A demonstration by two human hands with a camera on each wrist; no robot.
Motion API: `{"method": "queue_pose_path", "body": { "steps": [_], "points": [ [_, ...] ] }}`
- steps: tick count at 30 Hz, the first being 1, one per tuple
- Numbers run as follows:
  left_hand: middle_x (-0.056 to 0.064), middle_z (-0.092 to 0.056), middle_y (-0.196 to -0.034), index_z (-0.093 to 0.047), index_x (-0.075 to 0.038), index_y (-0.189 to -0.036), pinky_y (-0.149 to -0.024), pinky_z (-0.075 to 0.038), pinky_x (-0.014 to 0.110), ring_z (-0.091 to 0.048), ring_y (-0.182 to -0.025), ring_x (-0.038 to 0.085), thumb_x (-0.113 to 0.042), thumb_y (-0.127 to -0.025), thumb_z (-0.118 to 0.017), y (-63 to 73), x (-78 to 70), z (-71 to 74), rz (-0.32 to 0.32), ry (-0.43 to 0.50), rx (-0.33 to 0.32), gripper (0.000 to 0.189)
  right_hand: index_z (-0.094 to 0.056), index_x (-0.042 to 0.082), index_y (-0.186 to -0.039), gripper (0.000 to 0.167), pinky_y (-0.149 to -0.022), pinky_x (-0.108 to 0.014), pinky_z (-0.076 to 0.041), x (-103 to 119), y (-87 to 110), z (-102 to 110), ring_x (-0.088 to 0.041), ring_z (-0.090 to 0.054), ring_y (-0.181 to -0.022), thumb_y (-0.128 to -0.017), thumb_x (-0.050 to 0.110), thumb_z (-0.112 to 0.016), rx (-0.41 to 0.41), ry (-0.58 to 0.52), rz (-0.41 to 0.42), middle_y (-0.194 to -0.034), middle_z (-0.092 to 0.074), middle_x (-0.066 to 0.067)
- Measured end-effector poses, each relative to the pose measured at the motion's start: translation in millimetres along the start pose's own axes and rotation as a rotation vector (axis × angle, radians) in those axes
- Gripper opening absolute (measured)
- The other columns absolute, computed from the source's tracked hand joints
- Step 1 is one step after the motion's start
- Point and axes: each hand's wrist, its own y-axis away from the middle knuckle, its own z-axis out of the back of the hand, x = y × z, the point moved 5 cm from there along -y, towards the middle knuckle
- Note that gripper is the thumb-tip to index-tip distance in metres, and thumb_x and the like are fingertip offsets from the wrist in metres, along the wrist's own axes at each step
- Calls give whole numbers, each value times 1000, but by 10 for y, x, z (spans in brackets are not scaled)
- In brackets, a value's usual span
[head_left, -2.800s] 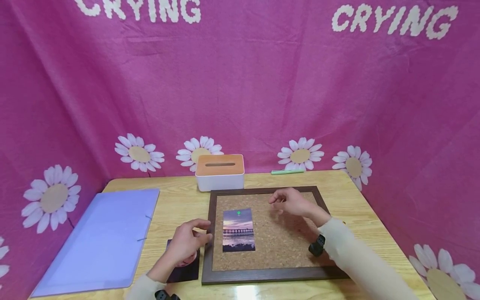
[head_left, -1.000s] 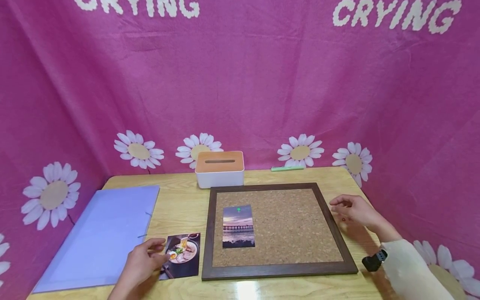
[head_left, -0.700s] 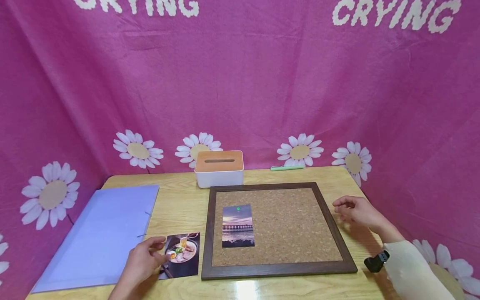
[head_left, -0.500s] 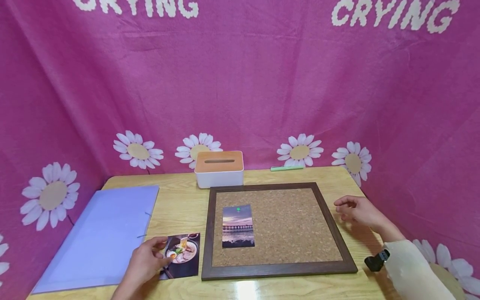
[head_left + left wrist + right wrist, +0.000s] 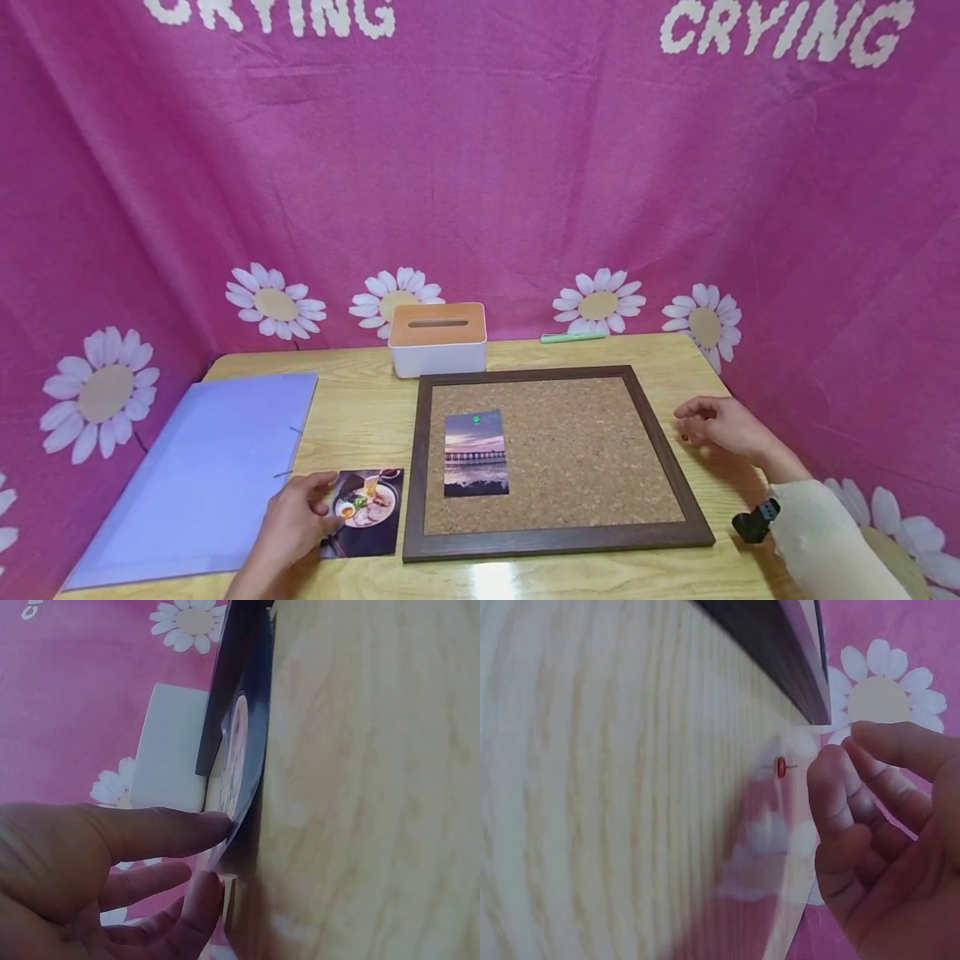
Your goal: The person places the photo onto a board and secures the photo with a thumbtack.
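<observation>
My left hand [image 5: 294, 518] pinches the left edge of a photo of a noodle bowl [image 5: 378, 533] on the table. In the left wrist view that photo [image 5: 259, 739] bends up from the table between thumb and forefinger. To its right lies a cork board [image 5: 585, 467] in a dark frame, with a photo of a pier at sunset [image 5: 476, 475] held by a green pushpin [image 5: 476, 420]. Right of the board, my right hand [image 5: 727, 427] hovers with loosely curled fingers. A red pushpin [image 5: 781, 766] lies on the table just short of its fingertips, apart from them.
A pale purple folder [image 5: 202, 475] lies on the left of the table. Behind the board stands a white tissue box [image 5: 438, 360] with a wooden lid, and a green pen-like stick [image 5: 572, 337] lies at the back edge. Pink flowered cloth [image 5: 480, 167] encloses the table.
My left hand has gone left from the board's frame to the noodle photo, gripped its edge and shifted it slightly. My right hand has moved right, from above the cork to beside the red pushpin.
</observation>
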Motion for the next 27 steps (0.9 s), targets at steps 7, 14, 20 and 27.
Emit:
{"method": "queue_pose_path", "body": {
  "steps": [7,14,20,27],
  "points": [
    [23,-72,-111,-64,6,-125,-61,-53,20,-67,-78,14,6,-70,-82,-35,40,29,56,119,25,58,-65,-4,-109,19,-60,-31,-53,-94,11,1,-18,-61,-72,-95,7,-60,4,68,-6,-93,-72,-11],
    [12,-76,-91,-66,5,-121,-62,-53,20,-68,-74,13,6,-73,-79,-91,84,71,74,190,53,50,-69,0,-101,16,-63,-29,-48,-114,0,-3,-18,-58,-74,-89,9,-68,0,160,-11,-87,-69,-6],
    [13,-75,-93,-65,5,-124,-64,-54,21,-68,-72,11,3,-74,-79,-146,119,95,68,242,63,52,-71,2,-97,11,-62,-28,-48,-105,-5,-11,-16,-58,-73,-88,8,-69,-10,189,-5,-85,-68,-4],
    [16,-71,-98,-54,11,-134,-68,-59,25,-67,-77,10,4,-79,-76,-187,149,122,86,421,123,59,-72,6,-91,5,-62,-29,-46,-80,-9,-22,-15,-56,-72,-89,8,-68,-15,240,2,-80,-66,-2]
  ]
}}
